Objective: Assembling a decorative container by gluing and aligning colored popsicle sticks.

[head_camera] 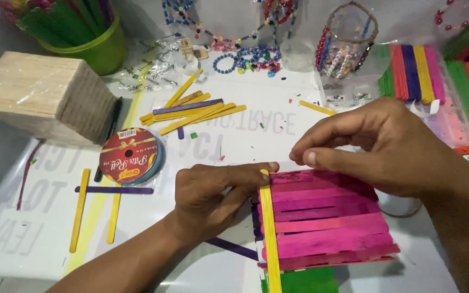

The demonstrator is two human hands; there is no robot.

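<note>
A panel of pink and magenta craft sticks [327, 222] lies flat in front of me. A yellow stick [270, 228] runs down its left edge. My left hand [210, 195] presses on the top of that yellow stick with its fingertips. My right hand [381, 144] rests over the panel's upper edge, thumb and forefinger pinched together at the top stick. A purple stick [233, 248] pokes out under the left side and a green piece [305, 281] shows below the panel.
A pile of yellow and purple sticks [191, 111] lies further back, with a ribbon roll [131, 156] and a wrapped block of plain sticks [44, 95] at left. A green cup [96, 46], bead strings [248, 57] and packs of coloured sticks [435, 76] line the back.
</note>
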